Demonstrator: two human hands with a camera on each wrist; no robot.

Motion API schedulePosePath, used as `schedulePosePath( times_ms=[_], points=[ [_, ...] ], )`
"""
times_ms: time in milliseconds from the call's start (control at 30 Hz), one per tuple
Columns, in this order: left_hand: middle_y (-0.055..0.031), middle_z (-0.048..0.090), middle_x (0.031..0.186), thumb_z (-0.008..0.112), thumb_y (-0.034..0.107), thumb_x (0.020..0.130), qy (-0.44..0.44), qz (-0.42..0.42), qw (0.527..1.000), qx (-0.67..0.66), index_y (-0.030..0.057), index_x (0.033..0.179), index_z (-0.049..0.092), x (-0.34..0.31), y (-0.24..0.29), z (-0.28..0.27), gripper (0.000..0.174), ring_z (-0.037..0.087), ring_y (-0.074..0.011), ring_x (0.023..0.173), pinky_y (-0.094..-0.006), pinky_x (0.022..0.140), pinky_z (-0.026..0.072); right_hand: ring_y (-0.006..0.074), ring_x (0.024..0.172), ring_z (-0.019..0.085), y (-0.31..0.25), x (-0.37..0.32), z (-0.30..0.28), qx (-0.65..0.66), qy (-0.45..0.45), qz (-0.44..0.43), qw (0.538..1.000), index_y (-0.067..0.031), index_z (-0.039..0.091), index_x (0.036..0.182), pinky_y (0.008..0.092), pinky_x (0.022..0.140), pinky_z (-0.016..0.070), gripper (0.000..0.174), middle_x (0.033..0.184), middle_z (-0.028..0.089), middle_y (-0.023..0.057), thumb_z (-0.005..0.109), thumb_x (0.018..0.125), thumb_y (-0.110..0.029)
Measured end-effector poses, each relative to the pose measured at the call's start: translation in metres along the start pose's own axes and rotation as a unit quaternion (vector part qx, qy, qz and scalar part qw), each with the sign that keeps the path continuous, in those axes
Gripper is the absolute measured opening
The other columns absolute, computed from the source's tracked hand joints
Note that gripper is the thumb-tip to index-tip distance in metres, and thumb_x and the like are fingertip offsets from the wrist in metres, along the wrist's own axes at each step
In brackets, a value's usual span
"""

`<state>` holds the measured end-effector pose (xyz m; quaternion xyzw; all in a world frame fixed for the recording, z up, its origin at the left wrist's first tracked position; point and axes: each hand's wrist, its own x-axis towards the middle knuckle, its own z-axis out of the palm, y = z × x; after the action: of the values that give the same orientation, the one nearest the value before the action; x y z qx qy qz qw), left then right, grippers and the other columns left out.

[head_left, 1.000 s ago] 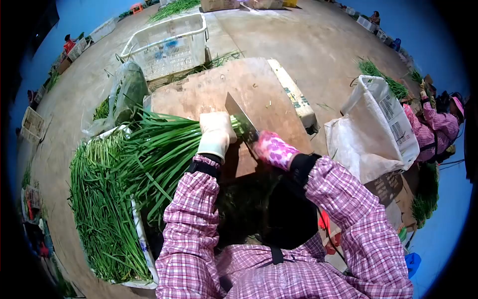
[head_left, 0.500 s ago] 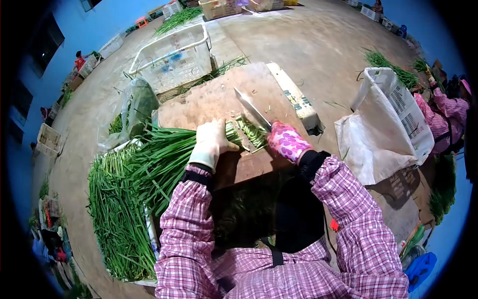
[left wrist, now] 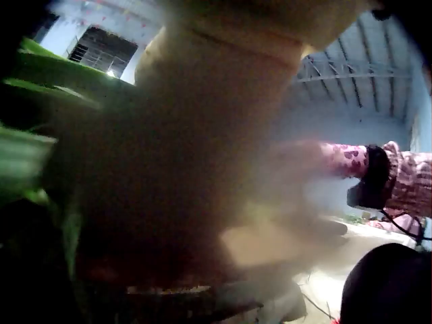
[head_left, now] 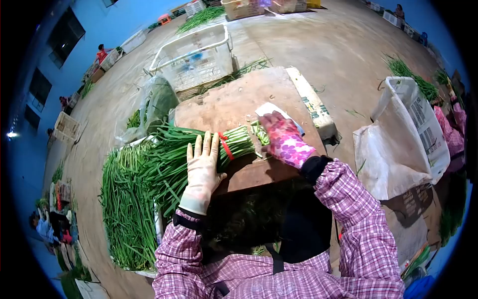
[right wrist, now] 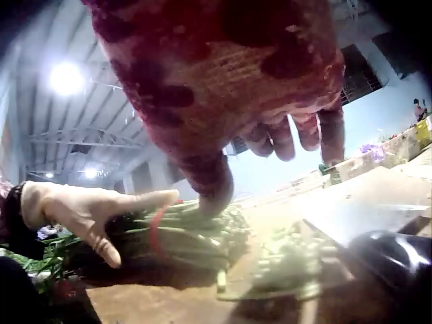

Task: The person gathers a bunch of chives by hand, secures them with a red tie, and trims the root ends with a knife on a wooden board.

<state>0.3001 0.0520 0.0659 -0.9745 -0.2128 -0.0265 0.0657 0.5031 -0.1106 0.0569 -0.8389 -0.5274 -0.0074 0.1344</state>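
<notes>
A bundle of garlic chives (head_left: 241,138) lies on the wooden board (head_left: 224,107), its pale stalk ends facing right. A red band (head_left: 226,146) circles the stalks. My gloved left hand (head_left: 201,169) rests over the green leaves with its fingers stretched out beside the band. Above the trimmed stalk pieces (right wrist: 290,263), my right hand (head_left: 288,140), in a pink flowered glove, extends loose fingers and holds nothing. The knife (right wrist: 398,260) lies flat on the board, its black handle near that hand. Blur fills most of the left wrist view.
A crate heaped with chives (head_left: 129,209) stands at the left, beside a plastic bag (head_left: 159,102). Beyond the board is a white crate (head_left: 191,60). A lined white crate (head_left: 398,144) sits at the right, near another person's pink sleeve (head_left: 445,129).
My left hand has released its grip on the chives and spread flat, uncovering the red band. The right hand has let go of the knife, which now lies on the board.
</notes>
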Motion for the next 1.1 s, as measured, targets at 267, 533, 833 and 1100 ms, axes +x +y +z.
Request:
schedulePosePath(
  times_ms=[267,533,833,1100],
  points=[
    [-0.0167,0.055,0.138,0.082,0.01,0.071,0.187,0.008,0.953,-0.236,0.0057,0.132,0.059,-0.082,-0.001,-0.01,0.065,0.049,-0.0344,0.132,-0.0466,0.111,0.0386,0.0393,0.139,0.041,-0.048,0.063,0.032,-0.014,-0.091,-0.175,0.98,-0.0055,0.034,0.151,0.0503,0.115,0.0316,0.108,0.149,0.045,0.0203,0.089,0.064,-0.036],
    [-0.0143,0.07,0.115,0.082,0.018,0.076,0.28,-0.02,0.914,-0.293,0.0033,0.119,0.067,-0.113,-0.01,-0.022,0.048,0.064,-0.0325,0.111,-0.0404,0.099,0.0491,0.0394,0.13,0.051,-0.046,0.044,0.031,0.027,-0.048,-0.165,0.985,-0.0068,0.036,0.151,0.0436,0.112,0.0375,0.1,0.141,0.052,0.0227,0.087,0.068,-0.031],
    [-0.018,0.044,0.151,0.069,0.043,0.092,-0.1,-0.137,0.477,-0.862,0.0008,0.156,0.022,-0.133,0.03,0.071,0.09,0.042,-0.0293,0.14,-0.0409,0.117,0.0315,0.0135,0.075,0.065,-0.074,0.012,-0.012,0.36,-0.26,0.009,0.896,0.0005,0.07,0.112,0.0317,0.071,0.0523,0.046,0.081,0.072,0.0075,0.083,0.077,-0.027],
    [-0.0025,0.06,0.133,0.072,0.04,0.088,0.161,-0.243,0.318,-0.902,0.008,0.138,0.052,-0.125,0.044,0.017,0.063,0.055,-0.022,0.121,-0.0407,0.108,0.0414,0.0138,0.079,0.066,-0.061,-0.092,0.053,0.48,-0.073,-0.214,0.848,-0.0005,0.064,0.12,0.0315,0.069,0.0491,0.039,0.081,0.069,0.0139,0.077,0.085,-0.011]
  ],
)
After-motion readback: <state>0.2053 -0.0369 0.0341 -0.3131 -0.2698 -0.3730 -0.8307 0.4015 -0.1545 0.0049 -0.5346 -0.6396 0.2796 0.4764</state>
